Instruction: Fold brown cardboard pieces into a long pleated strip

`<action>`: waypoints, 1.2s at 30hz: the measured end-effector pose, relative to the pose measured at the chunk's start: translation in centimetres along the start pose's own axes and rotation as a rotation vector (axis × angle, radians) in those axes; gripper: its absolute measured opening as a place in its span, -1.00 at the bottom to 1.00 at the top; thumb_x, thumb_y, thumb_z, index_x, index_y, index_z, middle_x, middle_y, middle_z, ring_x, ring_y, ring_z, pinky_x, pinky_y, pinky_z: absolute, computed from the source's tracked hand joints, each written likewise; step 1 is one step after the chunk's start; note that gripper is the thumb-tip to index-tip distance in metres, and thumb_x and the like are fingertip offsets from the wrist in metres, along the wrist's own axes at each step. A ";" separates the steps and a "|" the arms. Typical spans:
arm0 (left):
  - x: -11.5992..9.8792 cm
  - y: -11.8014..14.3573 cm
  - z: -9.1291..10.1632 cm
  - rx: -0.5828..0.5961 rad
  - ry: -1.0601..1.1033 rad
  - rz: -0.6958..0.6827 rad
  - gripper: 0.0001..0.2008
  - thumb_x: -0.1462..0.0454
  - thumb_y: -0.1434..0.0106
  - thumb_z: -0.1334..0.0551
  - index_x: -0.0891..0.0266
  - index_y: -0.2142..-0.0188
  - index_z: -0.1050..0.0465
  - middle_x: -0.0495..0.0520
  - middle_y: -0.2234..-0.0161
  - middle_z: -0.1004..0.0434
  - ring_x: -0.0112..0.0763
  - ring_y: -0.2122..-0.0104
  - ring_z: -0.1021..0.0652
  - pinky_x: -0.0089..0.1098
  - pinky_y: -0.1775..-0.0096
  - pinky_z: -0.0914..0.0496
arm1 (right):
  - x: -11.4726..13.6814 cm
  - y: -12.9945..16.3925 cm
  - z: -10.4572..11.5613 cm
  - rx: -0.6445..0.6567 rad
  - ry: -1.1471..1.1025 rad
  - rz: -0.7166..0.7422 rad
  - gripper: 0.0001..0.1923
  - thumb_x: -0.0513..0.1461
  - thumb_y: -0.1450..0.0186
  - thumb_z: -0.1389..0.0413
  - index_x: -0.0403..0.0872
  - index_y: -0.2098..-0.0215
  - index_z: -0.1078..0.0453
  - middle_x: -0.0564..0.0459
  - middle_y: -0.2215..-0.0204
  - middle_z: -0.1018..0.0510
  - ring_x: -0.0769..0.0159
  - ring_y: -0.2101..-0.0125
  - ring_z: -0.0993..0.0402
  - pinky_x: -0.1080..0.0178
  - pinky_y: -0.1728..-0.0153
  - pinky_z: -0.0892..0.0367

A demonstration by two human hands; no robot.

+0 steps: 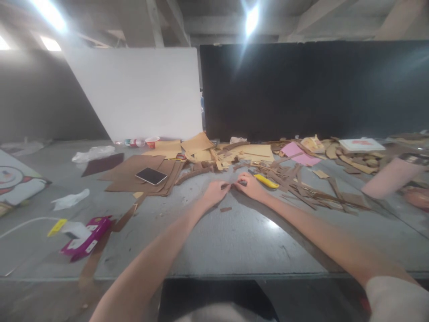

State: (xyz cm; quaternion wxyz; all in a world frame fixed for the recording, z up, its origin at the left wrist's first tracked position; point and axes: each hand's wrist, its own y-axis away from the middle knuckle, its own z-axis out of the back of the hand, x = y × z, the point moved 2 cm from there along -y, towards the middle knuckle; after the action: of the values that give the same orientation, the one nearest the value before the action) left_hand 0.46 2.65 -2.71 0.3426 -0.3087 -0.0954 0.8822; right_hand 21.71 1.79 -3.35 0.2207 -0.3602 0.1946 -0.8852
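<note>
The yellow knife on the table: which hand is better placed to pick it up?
The right hand, probably. The yellow knife lies just beside it, on its outer side. The left hand is farther off and would have to cross over the right. Both hands pinch a small cardboard piece between them.

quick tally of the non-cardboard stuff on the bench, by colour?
Yellow: 2, the utility knife beside the right hand and a tag
Pink: 3, the paper sheet, the tumbler and the magenta box
Black: 1, the phone
White: 1, the flat box
Total: 7
</note>
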 end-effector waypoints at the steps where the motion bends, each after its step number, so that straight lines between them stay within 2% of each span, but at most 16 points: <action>1: 0.2 0.0 0.1 -0.005 0.045 0.015 -0.74 0.25 -0.49 -0.18 0.22 0.12 -0.68 0.12 0.12 -0.73 -0.24 0.10 -0.65 -0.32 -0.01 -0.46 | 0.1 0.0 0.0 0.003 -0.018 0.020 -0.75 -0.04 -0.42 -0.20 -0.01 0.32 -0.55 -0.04 0.18 -0.57 0.13 0.10 -0.52 0.08 -0.02 -0.38; 5: 0.8 0.0 0.4 -0.004 0.209 0.077 -0.77 0.20 -0.44 -0.25 0.21 0.21 -0.70 0.08 0.19 -0.75 -0.25 0.17 -0.67 -0.36 0.07 -0.46 | 0.6 0.1 0.2 0.021 -0.058 0.066 -0.76 -0.05 -0.42 -0.21 0.00 0.31 -0.55 -0.03 0.17 -0.56 0.15 0.12 -0.52 0.09 -0.03 -0.39; 12: 0.7 0.0 0.5 0.039 0.231 0.042 -0.76 0.18 -0.43 -0.26 0.22 0.21 -0.71 0.09 0.18 -0.75 -0.25 0.18 -0.66 -0.36 0.07 -0.45 | 1.5 0.2 0.5 0.035 -0.064 0.072 -0.70 0.00 -0.46 -0.18 -0.02 0.30 -0.55 -0.03 0.17 -0.56 0.17 0.10 -0.52 0.12 -0.03 -0.39; 18: 0.3 0.2 0.8 0.029 0.201 0.073 -0.76 0.19 -0.43 -0.25 0.24 0.20 -0.70 0.10 0.19 -0.75 -0.25 0.19 -0.66 -0.36 0.09 -0.47 | 2.1 0.2 0.7 0.063 -0.011 0.076 -0.72 -0.03 -0.46 -0.18 -0.02 0.29 -0.54 -0.05 0.15 -0.56 0.15 0.07 -0.52 0.12 -0.06 -0.38; 23: 0.2 0.4 0.8 0.003 0.191 0.047 -0.80 0.23 -0.41 -0.27 0.23 0.21 -0.69 0.10 0.17 -0.74 -0.26 0.16 -0.66 -0.37 0.07 -0.47 | 2.1 0.2 0.5 0.083 0.010 0.083 -0.79 -0.08 -0.44 -0.19 -0.02 0.27 -0.55 -0.02 0.17 -0.56 0.18 0.09 -0.53 0.14 -0.03 -0.38; 30: -0.3 0.3 0.8 0.037 0.061 0.013 -0.81 0.28 -0.41 -0.26 0.23 0.27 -0.69 0.09 0.23 -0.72 -0.24 0.17 -0.64 -0.34 0.05 -0.45 | 1.7 0.2 0.2 0.134 0.106 0.029 -0.71 -0.03 -0.45 -0.19 -0.04 0.31 -0.55 -0.03 0.18 -0.59 0.15 0.11 -0.52 0.13 0.00 -0.34; 33: -0.5 0.3 0.6 0.020 0.017 0.000 -0.84 0.31 -0.40 -0.29 0.23 0.29 -0.67 0.11 0.21 -0.70 -0.20 0.11 -0.61 -0.27 -0.05 -0.42 | 1.4 0.2 0.0 0.138 0.139 0.035 -0.70 -0.03 -0.45 -0.20 -0.04 0.32 -0.55 -0.03 0.19 -0.59 0.16 0.12 -0.52 0.13 0.01 -0.30; 36: -0.5 0.3 0.3 -0.027 -0.070 -0.032 -0.91 0.29 -0.39 -0.33 0.24 0.19 -0.64 0.16 0.11 -0.66 -0.12 -0.04 -0.53 -0.17 -0.17 -0.37 | 1.1 0.1 -0.2 0.119 0.170 0.017 -0.74 -0.07 -0.44 -0.22 -0.04 0.34 -0.54 0.01 0.20 -0.59 0.19 0.14 -0.52 0.14 0.02 -0.25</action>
State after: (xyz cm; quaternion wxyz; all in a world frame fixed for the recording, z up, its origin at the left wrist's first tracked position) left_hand 0.40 2.07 -2.36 0.3492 -0.2806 -0.1241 0.8854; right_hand 20.91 1.15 -2.92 0.2322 -0.2685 0.1627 -0.9206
